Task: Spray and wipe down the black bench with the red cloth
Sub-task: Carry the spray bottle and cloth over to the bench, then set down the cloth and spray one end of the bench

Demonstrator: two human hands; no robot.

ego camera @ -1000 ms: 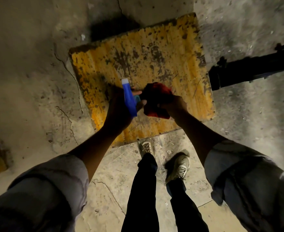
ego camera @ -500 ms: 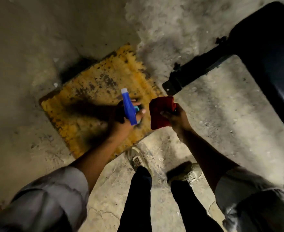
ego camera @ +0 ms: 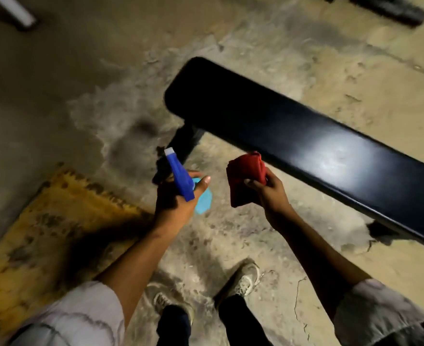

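No text, label or number can be read on anything here (the picture is dim and blurred).

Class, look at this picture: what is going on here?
A person stands on a concrete floor beside a black bench. The left hand holds a blue spray bottle, and the right hand has a grip on a folded red cloth. Neither touches the bench; wiping has not begun.
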